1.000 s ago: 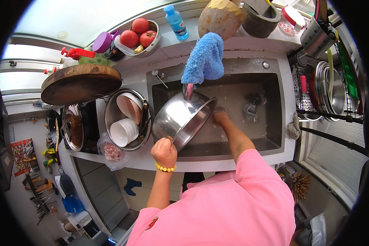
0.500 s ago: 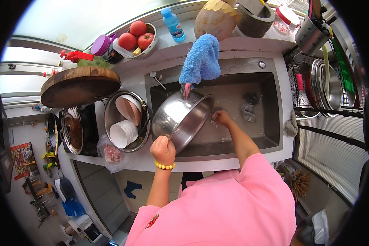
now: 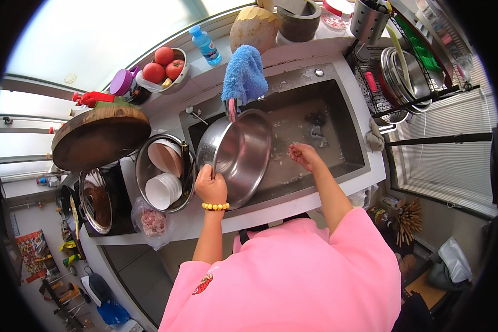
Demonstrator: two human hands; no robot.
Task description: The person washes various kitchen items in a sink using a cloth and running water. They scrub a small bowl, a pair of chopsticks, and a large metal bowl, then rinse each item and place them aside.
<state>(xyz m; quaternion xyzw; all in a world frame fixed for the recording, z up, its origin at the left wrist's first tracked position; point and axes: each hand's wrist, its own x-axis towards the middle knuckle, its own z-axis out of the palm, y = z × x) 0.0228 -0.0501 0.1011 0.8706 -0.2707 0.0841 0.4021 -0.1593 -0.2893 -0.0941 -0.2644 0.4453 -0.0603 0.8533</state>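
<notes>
My left hand is closed on the rim of a large stainless steel basin. The basin is tilted on its side over the left part of the sink, its shiny inside facing right. My right hand is above the sink floor, right of the basin and apart from it. Its fingers are curled together, with small pale bits at the fingertips that I cannot make out. A blue cloth hangs over the faucet behind the basin. Scattered scraps and a dark wet clump lie in the sink.
Left of the sink stand a metal pot holding white bowls, a bag of meat and a round wooden board. Tomatoes and a blue bottle are on the back ledge. A dish rack is at right.
The basin has turned so more of its inside shows. My right hand has moved away from its rim, toward the sink's middle. The whole view has shifted.
</notes>
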